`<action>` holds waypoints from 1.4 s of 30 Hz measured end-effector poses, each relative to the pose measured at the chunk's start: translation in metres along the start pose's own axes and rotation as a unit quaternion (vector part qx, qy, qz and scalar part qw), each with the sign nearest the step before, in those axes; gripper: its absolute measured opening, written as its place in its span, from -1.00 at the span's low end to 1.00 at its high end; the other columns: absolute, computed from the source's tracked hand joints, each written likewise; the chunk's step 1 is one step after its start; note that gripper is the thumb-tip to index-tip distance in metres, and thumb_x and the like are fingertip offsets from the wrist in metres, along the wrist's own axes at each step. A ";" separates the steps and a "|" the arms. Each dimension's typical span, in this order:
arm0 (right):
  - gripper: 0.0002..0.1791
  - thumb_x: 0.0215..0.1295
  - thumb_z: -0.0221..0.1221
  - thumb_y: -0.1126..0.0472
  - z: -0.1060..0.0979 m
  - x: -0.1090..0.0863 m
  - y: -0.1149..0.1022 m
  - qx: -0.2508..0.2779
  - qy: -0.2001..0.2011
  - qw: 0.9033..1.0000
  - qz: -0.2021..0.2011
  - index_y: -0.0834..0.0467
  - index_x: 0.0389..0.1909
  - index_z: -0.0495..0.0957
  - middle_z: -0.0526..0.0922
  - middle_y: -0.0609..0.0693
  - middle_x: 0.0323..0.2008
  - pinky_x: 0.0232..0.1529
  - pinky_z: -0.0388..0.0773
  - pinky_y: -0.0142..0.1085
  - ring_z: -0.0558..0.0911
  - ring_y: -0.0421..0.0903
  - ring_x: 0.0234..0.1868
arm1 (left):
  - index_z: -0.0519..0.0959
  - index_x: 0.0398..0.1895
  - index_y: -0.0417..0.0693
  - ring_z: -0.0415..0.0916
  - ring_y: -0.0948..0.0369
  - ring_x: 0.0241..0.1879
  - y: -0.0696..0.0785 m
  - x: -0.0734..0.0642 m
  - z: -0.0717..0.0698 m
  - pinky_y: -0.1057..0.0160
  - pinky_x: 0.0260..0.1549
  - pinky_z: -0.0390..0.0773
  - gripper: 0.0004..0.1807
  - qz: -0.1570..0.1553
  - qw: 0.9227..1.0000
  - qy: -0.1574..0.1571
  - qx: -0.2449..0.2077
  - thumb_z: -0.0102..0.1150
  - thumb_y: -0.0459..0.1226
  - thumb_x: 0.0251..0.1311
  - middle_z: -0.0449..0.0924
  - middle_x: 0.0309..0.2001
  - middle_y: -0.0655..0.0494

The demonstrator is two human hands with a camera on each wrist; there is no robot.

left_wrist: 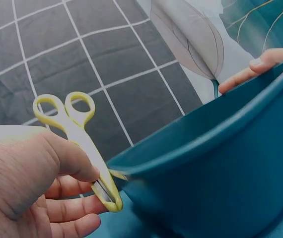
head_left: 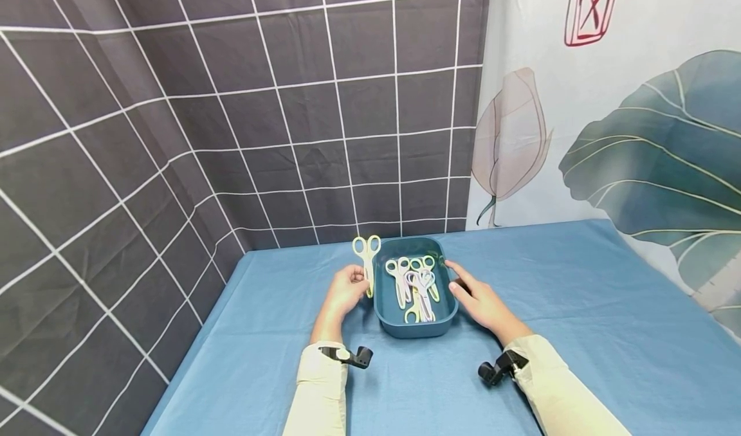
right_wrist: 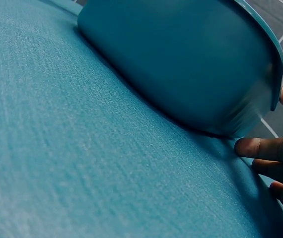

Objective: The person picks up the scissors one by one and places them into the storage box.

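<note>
My left hand (head_left: 345,289) pinches a pair of yellow scissors (head_left: 367,259) by the blade end. In the left wrist view the scissors (left_wrist: 86,146) point handles up, blades together, beside the bin's wall. A dark teal plastic bin (head_left: 413,332) stands just right of them. Inside it lie several pastel scissors, among them a white-and-lilac pair (head_left: 421,285) and a pinkish pair (head_left: 399,281), overlapping one another. My right hand (head_left: 483,304) rests at the bin's right side, with the index finger on the rim and the other fingers extended low beside the wall, as the right wrist view shows.
A blue cloth (head_left: 579,307) covers the table. Behind it hangs a dark grey curtain with a white grid (head_left: 370,108), and to the right a white cloth with leaf prints (head_left: 527,31). Black wrist cameras sit on both cuffs.
</note>
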State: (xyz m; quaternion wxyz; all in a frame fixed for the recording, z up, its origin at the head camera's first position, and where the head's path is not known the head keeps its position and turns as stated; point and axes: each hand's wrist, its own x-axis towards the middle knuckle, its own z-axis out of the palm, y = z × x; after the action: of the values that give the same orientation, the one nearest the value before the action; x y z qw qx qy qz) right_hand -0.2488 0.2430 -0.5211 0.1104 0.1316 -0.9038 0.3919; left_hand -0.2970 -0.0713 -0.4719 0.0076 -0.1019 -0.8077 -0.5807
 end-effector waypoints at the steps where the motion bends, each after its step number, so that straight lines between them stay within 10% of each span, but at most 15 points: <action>1: -0.41 0.60 -0.05 -0.02 0.000 0.000 0.000 -0.002 0.000 1.000 0.000 -0.11 0.57 0.15 0.65 0.23 0.11 0.16 0.46 0.23 0.61 0.21 0.14 | 0.53 -0.20 -0.39 0.45 0.24 -0.54 0.001 0.000 0.000 0.35 -0.54 0.49 -0.81 0.002 1.000 -0.002 -0.003 0.10 -0.51 0.09 0.51 -0.41 -0.02; 23: -0.41 0.59 -0.03 -0.01 0.000 -0.001 0.000 -0.005 0.000 1.000 0.009 -0.11 0.57 0.15 0.64 0.25 0.12 0.20 0.42 0.26 0.60 0.24 0.17 | 0.51 -0.18 -0.49 0.51 0.26 -0.32 0.021 -0.006 0.008 0.39 -0.26 0.55 -0.81 0.078 0.994 -0.073 -0.019 0.20 -0.55 0.14 0.60 -0.28 -0.14; 35: -0.41 0.59 -0.03 -0.01 0.000 0.000 -0.001 -0.002 0.004 1.000 -0.002 -0.08 0.56 0.17 0.65 0.26 0.11 0.19 0.43 0.26 0.60 0.24 0.16 | 0.50 -0.20 -0.40 0.52 0.27 -0.62 0.043 -0.012 0.021 0.13 -0.43 0.70 -0.84 0.033 0.996 -0.083 -0.006 0.10 -0.57 0.13 0.52 -0.48 0.07; 42: -0.41 0.59 -0.02 0.02 0.000 0.000 -0.001 -0.001 0.003 1.000 0.001 -0.10 0.56 0.17 0.65 0.26 0.11 0.19 0.43 0.26 0.60 0.24 0.16 | 0.49 -0.20 -0.35 0.60 0.18 -0.65 0.050 -0.017 0.026 0.16 -0.45 0.68 -0.84 -0.005 0.994 -0.081 0.077 0.12 -0.55 0.14 0.59 -0.54 0.05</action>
State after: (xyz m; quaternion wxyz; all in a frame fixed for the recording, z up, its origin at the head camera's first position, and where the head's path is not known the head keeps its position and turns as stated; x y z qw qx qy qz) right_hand -0.2483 0.2426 -0.5207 0.1131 0.1296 -0.9040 0.3914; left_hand -0.2690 -0.0345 -0.4357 -0.0528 -0.1438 -0.8484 -0.5067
